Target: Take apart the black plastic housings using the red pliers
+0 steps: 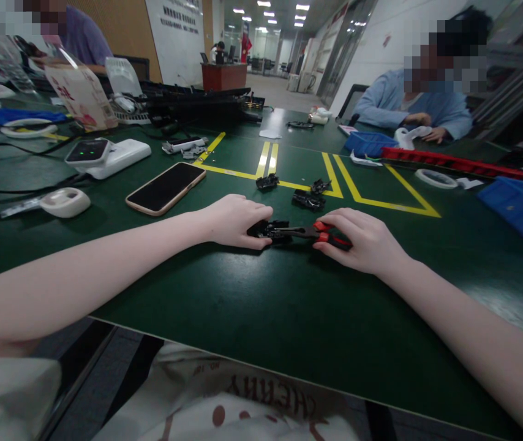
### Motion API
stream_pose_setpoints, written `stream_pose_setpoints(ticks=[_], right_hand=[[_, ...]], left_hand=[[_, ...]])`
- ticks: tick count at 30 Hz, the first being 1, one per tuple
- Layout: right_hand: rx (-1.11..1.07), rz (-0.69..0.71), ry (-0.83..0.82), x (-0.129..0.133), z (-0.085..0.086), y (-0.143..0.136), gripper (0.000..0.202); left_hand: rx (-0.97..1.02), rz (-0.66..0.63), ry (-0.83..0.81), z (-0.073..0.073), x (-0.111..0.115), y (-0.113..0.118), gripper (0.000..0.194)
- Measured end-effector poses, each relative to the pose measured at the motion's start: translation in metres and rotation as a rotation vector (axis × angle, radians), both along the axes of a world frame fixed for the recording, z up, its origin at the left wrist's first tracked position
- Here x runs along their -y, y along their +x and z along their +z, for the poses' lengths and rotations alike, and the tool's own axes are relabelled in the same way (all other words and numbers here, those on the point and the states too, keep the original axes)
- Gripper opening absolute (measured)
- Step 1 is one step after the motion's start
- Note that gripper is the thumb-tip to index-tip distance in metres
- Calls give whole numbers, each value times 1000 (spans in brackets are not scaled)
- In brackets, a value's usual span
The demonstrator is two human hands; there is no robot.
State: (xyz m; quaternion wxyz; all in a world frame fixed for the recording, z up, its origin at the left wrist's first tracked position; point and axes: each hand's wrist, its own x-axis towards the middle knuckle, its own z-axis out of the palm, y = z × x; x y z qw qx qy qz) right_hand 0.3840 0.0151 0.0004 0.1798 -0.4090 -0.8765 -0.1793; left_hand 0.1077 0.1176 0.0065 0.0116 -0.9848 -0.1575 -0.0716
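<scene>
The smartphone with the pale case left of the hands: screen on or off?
Off: the smartphone with the pale case lies flat, its screen uniformly dark.

Both forearms stretched forward, converging; left hand (234,220) curled, knuckles up; right hand (365,240) closed, palm down.

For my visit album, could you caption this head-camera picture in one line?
Left hand steadies a small black part on the green table while the right hand grips red-handled pliers.
</scene>
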Motion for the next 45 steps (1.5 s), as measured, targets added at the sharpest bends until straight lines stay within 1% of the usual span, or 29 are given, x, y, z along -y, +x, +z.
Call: stream_pose_setpoints(ticks=[18, 22, 27, 29, 31, 35, 39, 45], right_hand=[[70, -29, -6, -2, -1, -2, 37], [73, -38, -26, -2, -1, -2, 39], [60, -58, -50, -1, -2, -4, 48], [50, -70, -56, 0, -1, -5, 45], [41, -80, -59, 1, 0, -6, 38], [37, -98, -75, 3, 1, -7, 25], [41, -113, -93, 4, 1, -8, 23], [36, -121, -86, 3, 1, -8, 23]], left_hand=[[10, -10, -5, -1, -3, -1, 37], [5, -4, -6, -1, -3, -1, 41], [12, 41, 16, 0, -1, -1, 52], [18, 56, 20, -1, 0, -1, 57], [22, 65, 21, -1, 1, -1, 60], [25, 78, 25, -1, 2, -1, 57], [21, 84, 26, -2, 4, 1, 51], [13, 82, 22, -1, 5, 2, 47]])
